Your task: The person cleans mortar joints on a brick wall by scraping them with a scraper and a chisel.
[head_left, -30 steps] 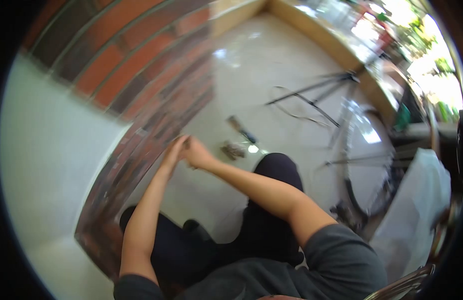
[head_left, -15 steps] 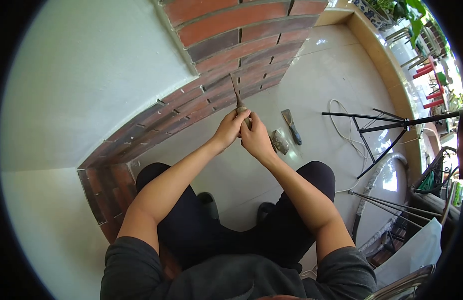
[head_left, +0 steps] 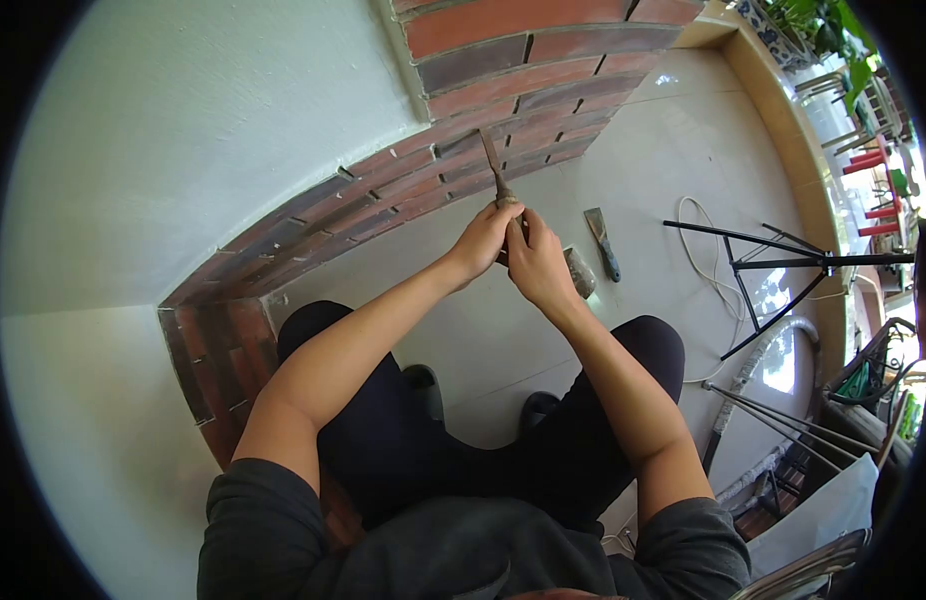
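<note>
My left hand point(head_left: 480, 240) and my right hand point(head_left: 536, 262) are pressed together around the handle of a narrow pointing tool point(head_left: 493, 165). Its thin blade sticks up from my fists and its tip lies against a mortar joint low in the red brick wall point(head_left: 503, 90). Both arms reach forward over my knees, in dark trousers, as I crouch on the pale tiled floor point(head_left: 633, 130).
A scraper point(head_left: 603, 242) and a small dark object point(head_left: 581, 272) lie on the floor just right of my hands. A black tripod point(head_left: 773, 265), a white cable point(head_left: 705, 262) and a hose point(head_left: 753, 365) are further right. White plaster wall point(head_left: 183, 130) fills the left.
The view swung from the floor and a blurred bicycle back to the brick wall. My joined hands rose with the tool, and its blade now rests on a brick joint.
</note>
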`<state>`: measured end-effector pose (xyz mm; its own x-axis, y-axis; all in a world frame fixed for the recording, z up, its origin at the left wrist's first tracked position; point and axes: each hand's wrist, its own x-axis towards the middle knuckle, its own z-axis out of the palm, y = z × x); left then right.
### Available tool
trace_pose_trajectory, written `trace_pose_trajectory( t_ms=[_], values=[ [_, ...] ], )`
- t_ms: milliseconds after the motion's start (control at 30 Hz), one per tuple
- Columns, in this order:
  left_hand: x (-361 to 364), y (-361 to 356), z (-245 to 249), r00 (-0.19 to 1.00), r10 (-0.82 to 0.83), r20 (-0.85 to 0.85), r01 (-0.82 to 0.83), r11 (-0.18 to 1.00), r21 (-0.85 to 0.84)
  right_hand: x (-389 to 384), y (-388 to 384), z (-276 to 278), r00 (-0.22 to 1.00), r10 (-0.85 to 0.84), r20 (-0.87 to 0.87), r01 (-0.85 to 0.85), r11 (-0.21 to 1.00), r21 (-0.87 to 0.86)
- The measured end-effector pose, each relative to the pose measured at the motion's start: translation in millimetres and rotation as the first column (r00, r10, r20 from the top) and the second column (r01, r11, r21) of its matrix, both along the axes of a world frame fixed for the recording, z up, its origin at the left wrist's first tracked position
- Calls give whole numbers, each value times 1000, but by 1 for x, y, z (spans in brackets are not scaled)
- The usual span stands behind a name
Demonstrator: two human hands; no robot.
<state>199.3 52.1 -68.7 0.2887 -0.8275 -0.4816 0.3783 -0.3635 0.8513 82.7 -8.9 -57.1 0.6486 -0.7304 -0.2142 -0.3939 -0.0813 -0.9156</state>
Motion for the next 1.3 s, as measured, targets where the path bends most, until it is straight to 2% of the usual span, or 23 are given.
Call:
trace_pose_trajectory(
  t_ms=[67,167,233,367,400,467,533,633,700,767,800,867,967,1000,1100,1233,1300],
  values=[
    [-3,0,-2,999,33,30,-33,999,23,3,2,-15,996,-45,77,31,985,172],
    [3,2,-14,972,24,234,-20,1000,-19,10,16,8,986,-130,105,80,918,388],
    [12,2,4,958,-30,285,14,998,58,16,17,7,975,-157,157,54,854,517],
    [17,-1,15,951,-69,300,39,994,105,25,23,15,938,-284,199,87,749,657],
    [23,-6,18,952,-145,270,112,985,132,29,23,14,923,-323,210,98,724,683],
    [22,-8,17,944,-97,317,56,989,135,30,23,17,897,-381,226,88,653,752],
    [21,-11,16,939,-71,336,38,994,102,28,22,17,891,-376,254,67,663,746],
    [19,-12,24,968,-29,247,15,998,60,30,22,14,883,-390,261,66,655,753],
    [25,-10,9,997,-39,67,36,998,42,34,24,9,881,-411,236,82,622,779],
    [26,-7,7,994,-34,-106,32,999,-19,29,23,4,892,-375,252,14,581,814],
    [29,-5,5,991,-32,-126,24,998,-64,29,22,5,891,-366,269,-16,566,824],
    [36,-2,0,997,-43,-66,41,999,-31,31,20,9,887,-345,307,-81,537,839],
    [42,2,10,989,-127,73,121,989,82,30,16,9,892,-393,221,-48,405,913],
    [41,2,13,978,-171,123,154,979,130,29,14,5,885,-377,273,-124,374,919],
    [31,3,8,987,-137,85,133,990,49,27,10,-1,913,-331,239,-49,493,868],
    [29,1,16,993,-114,31,113,993,33,33,12,5,902,-363,234,-16,514,857],
    [28,0,19,992,-109,60,106,993,49,32,7,2,923,-321,210,-12,523,852]
  ],
)
